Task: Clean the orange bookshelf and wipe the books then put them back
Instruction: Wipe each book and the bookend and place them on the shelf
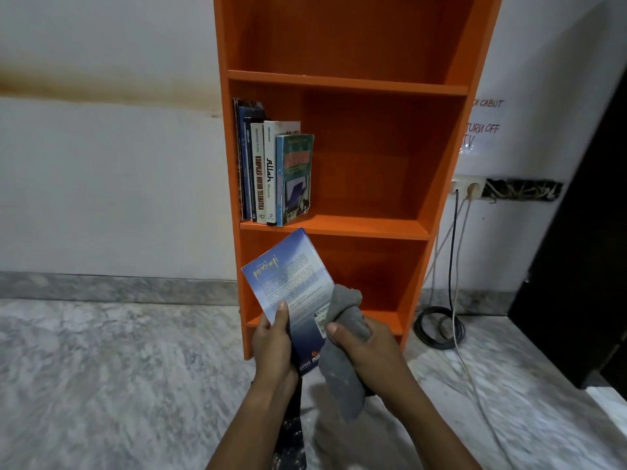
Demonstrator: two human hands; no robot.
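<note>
Mid-wipe on one book. Left hand [273,347] pinches the blue book [288,279] at its lower left edge, thumb flat on the cover and the other fingers hidden behind it. That grip leaves most of the cover open to the cloth, and the book is tilted up toward the head camera, probably so the face being wiped is visible. Right hand [369,354] has its fingers clamped round a bunched grey cloth [342,354]. The wad touches the book's lower right, over the barcode sticker, and the loose tail hangs below the fist. The book is held in the air in front of the lower compartment of the orange bookshelf [339,83], not touching it. Counts: 1 book in hand, 1 cloth, 3 compartments in view (the top one is cut off). A row of shelved books [271,171] stands upright, packed against the left wall of the middle compartment so they prop each other up. I count at least 6; the thin ones at far left are hard to separate. The other two compartments show no books. My guess is this one joins the row on its right once the cover is done. To the right of the shelf: 1 wall socket [468,188], 1 black cable coil [437,329] on the floor, 1 white lead.
</note>
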